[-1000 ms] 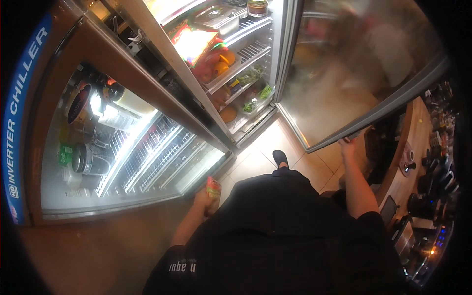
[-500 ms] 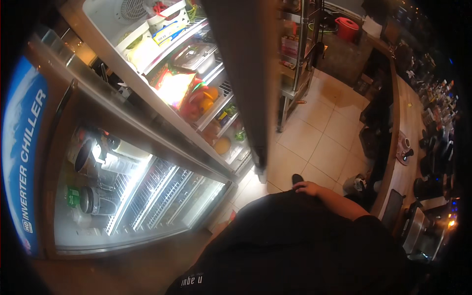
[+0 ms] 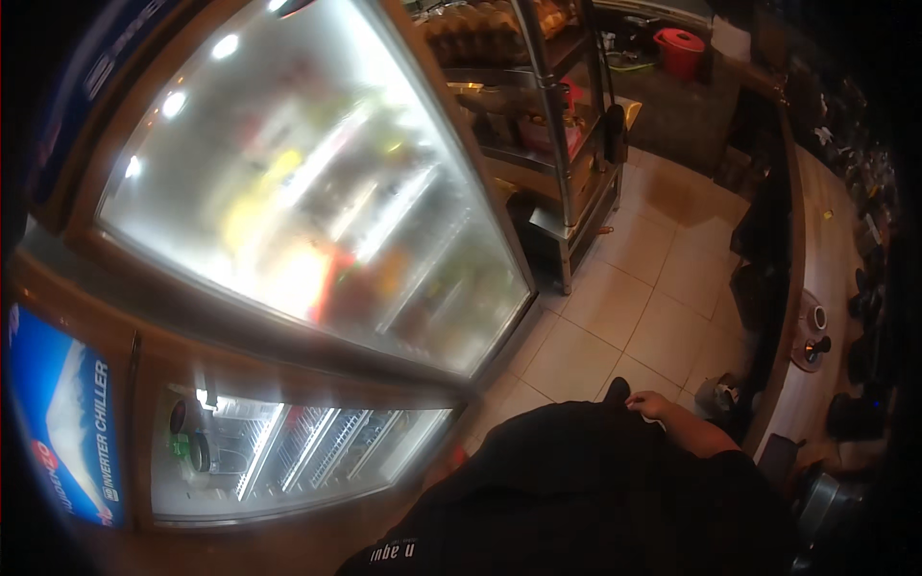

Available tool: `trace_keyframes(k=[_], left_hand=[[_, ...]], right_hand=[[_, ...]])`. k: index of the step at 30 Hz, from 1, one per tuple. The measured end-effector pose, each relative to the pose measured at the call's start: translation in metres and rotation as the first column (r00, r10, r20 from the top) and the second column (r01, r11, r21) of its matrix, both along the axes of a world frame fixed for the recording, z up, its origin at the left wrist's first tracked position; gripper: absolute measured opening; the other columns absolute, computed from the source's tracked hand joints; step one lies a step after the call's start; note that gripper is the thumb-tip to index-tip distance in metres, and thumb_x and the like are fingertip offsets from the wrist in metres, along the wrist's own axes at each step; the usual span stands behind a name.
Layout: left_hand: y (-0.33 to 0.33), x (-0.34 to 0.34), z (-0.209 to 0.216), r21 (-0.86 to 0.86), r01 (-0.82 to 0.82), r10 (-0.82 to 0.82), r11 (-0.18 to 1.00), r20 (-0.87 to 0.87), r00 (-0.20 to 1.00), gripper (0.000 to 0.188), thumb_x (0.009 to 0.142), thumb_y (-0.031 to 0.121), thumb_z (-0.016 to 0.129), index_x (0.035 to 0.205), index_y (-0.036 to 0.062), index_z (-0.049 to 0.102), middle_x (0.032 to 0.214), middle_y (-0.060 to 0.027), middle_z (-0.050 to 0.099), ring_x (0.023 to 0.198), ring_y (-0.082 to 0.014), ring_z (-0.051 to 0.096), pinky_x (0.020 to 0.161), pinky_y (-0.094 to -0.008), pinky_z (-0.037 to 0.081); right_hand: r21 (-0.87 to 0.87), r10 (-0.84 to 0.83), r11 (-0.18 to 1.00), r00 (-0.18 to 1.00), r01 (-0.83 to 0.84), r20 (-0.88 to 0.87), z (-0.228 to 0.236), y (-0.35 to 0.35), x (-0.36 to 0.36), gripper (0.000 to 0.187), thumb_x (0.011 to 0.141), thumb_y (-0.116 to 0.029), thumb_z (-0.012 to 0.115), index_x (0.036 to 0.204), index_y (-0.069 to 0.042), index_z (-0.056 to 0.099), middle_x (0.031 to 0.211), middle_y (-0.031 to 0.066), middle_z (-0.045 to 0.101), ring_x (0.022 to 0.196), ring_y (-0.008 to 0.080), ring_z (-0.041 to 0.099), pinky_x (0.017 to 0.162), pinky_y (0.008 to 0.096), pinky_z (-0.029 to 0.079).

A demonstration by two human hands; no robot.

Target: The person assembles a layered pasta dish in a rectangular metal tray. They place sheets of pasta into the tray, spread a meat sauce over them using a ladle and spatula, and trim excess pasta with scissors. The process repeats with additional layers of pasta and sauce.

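Note:
My right hand (image 3: pixel 650 405) hangs beside my black shirt (image 3: pixel 576 480), close to the tip of a dark shoe (image 3: pixel 618 390). Its fingers are loosely bent and somewhat apart, and nothing shows in them. My left hand is out of view. To the left stands an upright chiller whose glass door (image 3: pixel 384 317) is closed and fogged. Blurred food in yellow, red and green shows behind the glass. Nearer to me is a second chiller (image 3: pixel 298 509) with a closed glass door, lit wire shelves (image 3: pixel 317 442) and a few jars (image 3: pixel 199 451).
Beyond the chillers stands a metal rack (image 3: pixel 567 192) holding egg trays (image 3: pixel 471 38) and a pink box (image 3: pixel 549 132). A red lidded bucket (image 3: pixel 680 53) is at the back. Pale floor tiles (image 3: pixel 624 307) run alongside a wooden counter (image 3: pixel 816 221) with a cup (image 3: pixel 816 317) on the right.
The fogged chiller's door, wide open before, is now closed over its shelves. My view has shifted, so more of the metal rack shows. My right hand's fingers are more bent.

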State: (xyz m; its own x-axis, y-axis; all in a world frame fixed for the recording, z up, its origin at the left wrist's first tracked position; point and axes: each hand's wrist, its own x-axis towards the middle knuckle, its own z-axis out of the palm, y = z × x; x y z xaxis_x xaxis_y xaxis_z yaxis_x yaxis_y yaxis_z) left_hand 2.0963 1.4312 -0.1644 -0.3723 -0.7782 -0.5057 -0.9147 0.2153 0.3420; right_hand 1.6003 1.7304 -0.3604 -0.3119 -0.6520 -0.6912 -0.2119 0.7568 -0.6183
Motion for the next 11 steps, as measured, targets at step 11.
trace_keyframes(k=[11], left_hand=[[-0.063, -0.385, 0.084, 0.072, 0.401, -0.225, 0.913, -0.731, 0.644, 0.06, 0.097, 0.038, 0.085, 0.148, 0.0131, 0.066, 0.132, -0.0149, 0.081, 0.117, -0.0362, 0.079, 0.104, -0.0499, 0.06]], right_hand=[[-0.695, -0.245, 0.633, 0.94, 0.339, 0.236, 0.24, -0.126, -0.146, 0.059, 0.105, -0.035, 0.079, 0.156, -0.011, 0.061, 0.151, 0.0149, 0.067, 0.137, 0.0282, 0.066, 0.12, 0.0449, 0.049]])
